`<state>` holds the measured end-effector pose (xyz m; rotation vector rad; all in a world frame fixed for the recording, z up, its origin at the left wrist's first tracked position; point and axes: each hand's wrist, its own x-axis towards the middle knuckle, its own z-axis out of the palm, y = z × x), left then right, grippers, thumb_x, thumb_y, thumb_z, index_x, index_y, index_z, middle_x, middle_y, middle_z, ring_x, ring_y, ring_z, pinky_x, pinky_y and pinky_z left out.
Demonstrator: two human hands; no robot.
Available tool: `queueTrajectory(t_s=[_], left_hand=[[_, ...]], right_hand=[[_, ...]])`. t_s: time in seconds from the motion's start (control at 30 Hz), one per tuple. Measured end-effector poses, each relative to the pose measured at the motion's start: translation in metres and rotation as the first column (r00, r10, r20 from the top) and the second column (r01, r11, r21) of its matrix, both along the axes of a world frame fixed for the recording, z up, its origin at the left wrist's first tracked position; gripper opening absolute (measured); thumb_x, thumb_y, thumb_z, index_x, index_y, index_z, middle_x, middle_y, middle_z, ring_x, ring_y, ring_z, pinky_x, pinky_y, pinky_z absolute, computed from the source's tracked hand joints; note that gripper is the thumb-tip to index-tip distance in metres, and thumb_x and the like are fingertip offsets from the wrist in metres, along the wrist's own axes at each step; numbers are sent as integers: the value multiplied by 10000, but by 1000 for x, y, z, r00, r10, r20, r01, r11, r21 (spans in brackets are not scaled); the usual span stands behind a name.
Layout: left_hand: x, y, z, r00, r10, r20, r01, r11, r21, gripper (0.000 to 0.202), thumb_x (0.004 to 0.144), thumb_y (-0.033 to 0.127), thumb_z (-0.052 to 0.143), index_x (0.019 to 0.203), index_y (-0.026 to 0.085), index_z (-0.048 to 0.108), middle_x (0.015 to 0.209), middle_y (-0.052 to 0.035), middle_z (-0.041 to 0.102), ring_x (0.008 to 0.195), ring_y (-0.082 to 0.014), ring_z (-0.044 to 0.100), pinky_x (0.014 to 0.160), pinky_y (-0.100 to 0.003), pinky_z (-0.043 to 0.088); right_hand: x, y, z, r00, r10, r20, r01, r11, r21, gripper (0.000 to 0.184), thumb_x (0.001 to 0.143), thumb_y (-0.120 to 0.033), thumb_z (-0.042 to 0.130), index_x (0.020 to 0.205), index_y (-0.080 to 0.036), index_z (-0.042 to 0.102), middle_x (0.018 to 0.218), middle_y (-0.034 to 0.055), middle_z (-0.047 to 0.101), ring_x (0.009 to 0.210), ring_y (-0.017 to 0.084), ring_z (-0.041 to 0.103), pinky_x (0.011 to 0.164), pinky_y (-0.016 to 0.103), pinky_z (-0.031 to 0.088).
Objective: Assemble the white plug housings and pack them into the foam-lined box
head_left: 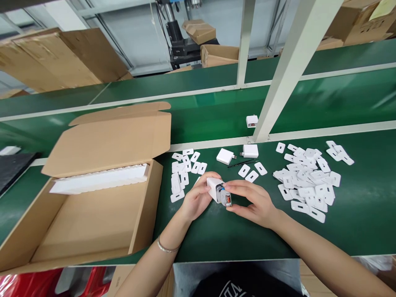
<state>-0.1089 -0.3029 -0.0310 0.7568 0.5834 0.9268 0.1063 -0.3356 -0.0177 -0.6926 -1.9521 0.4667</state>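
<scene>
My left hand (198, 199) and my right hand (252, 203) meet over the green work surface (232, 235), both closed on one small white charger body (217, 189). The left fingers wrap its white shell. The right fingertips pinch its open end, where grey and orange inner parts show. Two more white chargers (225, 156) (250, 151) lie just beyond my hands, with a thin black stick (243, 163) beside them. A group of white plastic cover plates (185, 170) lies to the left of my hands and a larger heap of them (309, 181) to the right.
An open cardboard box (89, 214) with a white foam strip (99, 179) inside fills the left. A white frame post (291, 66) rises behind the chargers. Another charger (251, 121) sits on the green conveyor belt (201, 119). Cardboard boxes (216, 53) stand at the back.
</scene>
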Motion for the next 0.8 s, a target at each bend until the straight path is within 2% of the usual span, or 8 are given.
queueTrajectory(t_s=[0.13,0.4,0.8], left_hand=[[0,0,0,1000,4,1,-4,1000,2,256,811,279,716,1052,201,754,1031,-64,617,893,-213,577,753,-317,498],[1,1,-5,1000,-7,9,7,999,-31,281,832,285,728,1091,178,758,1008,-68,656,903,-207,603,767,-296,503],[2,0,-7,998,-29,54,31,999,-34,286,861,282,725,1128,182,747,1026,-58,661,908,-190,630,747,-271,540]], right_hand=[[0,1,3,999,8,-38,-9,1000,-26,524,980,-278,750,1477,-305,586,1269,80,759,1174,231,738,980,372,654],[-2,2,-2,968,-36,-249,-41,953,-299,400,974,-311,755,1366,-313,679,1243,78,724,1109,220,738,906,366,698],[-4,1,-3,966,-65,-252,-26,938,-345,374,964,-351,767,1326,-294,692,1226,93,725,1131,242,727,912,397,702]])
